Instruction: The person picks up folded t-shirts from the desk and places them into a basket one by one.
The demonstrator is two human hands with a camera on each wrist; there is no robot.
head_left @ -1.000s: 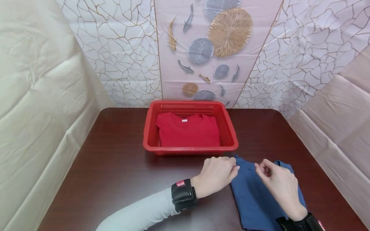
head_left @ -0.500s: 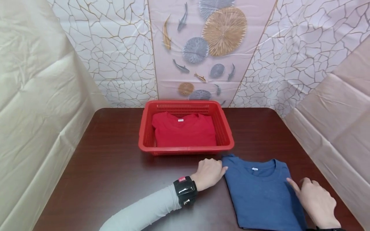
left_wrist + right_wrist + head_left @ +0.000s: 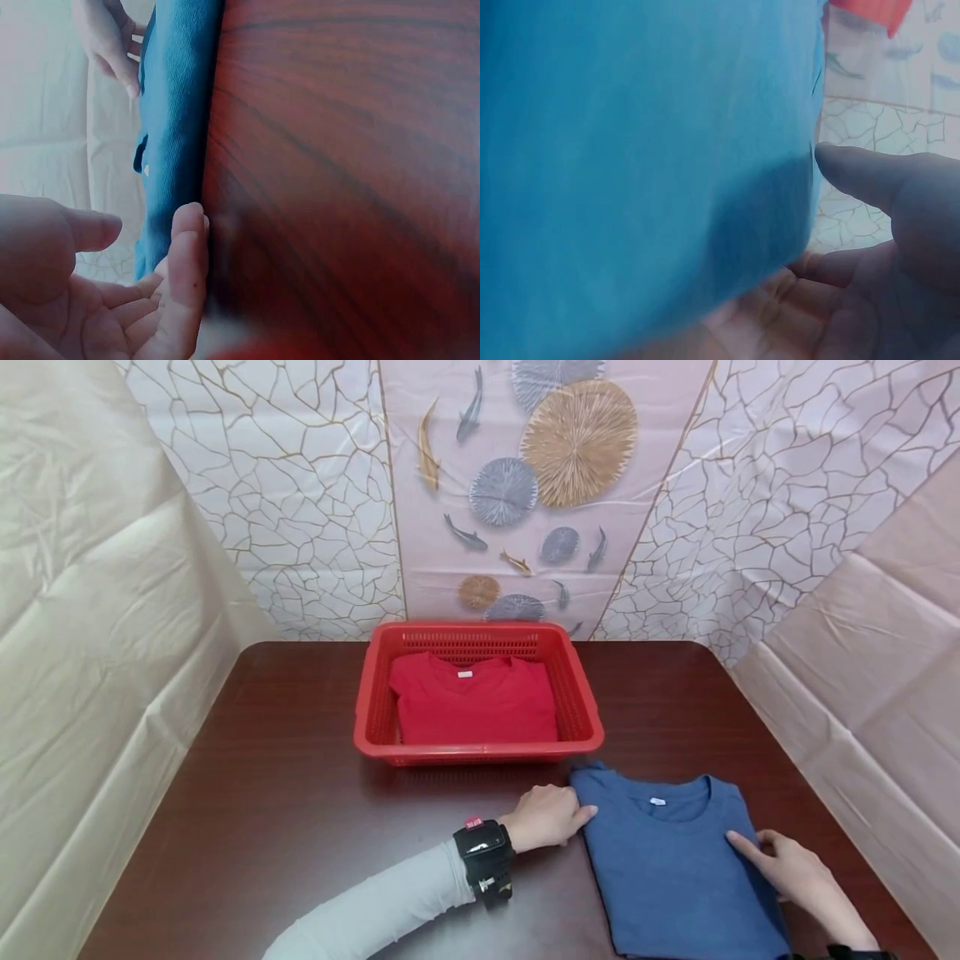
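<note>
A folded blue T-shirt (image 3: 675,860) lies on the table at the front right, its collar and white label facing the back. At its left edge my left hand (image 3: 546,817) touches the cloth with loosely bent fingers; the left wrist view shows the thumb (image 3: 97,229) apart from the shirt. On the opposite side is my right hand (image 3: 798,872). Its thumb (image 3: 855,169) is straight at the shirt's upper surface, and its fingertips are hidden beneath the side edge in the right wrist view.
A red plastic basket (image 3: 480,750) stands behind the hands, holding a folded red T-shirt (image 3: 480,710). The brown table (image 3: 285,793) has pale cloth hanging at both sides and a patterned cloth at the back.
My right hand has moved from above the shirt out to its right edge, then slightly inward against it. The left hand stays at the left edge. The view has shifted a little right.
</note>
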